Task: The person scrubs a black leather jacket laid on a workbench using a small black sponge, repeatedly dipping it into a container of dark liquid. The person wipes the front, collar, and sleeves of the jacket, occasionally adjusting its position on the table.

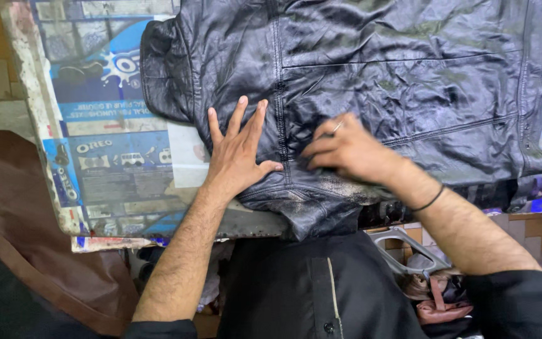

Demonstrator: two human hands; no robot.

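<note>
The left hand (238, 150) is being pressed flat, fingers spread, on the black leather jacket (409, 81); beside it the right hand (346, 150) is being held with fingers bunched on the leather, what they pinch being hidden; the jacket is being spread across a board (105, 160) covered in printed wrapper.

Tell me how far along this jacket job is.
Looks done: the upper part of the black leather jacket shines wet. In hand: the left hand lies flat on the jacket while the right hand presses something small, hidden in its fingers, near the hem. Seemingly left: the dull, scuffed patch beside that hand.
</note>
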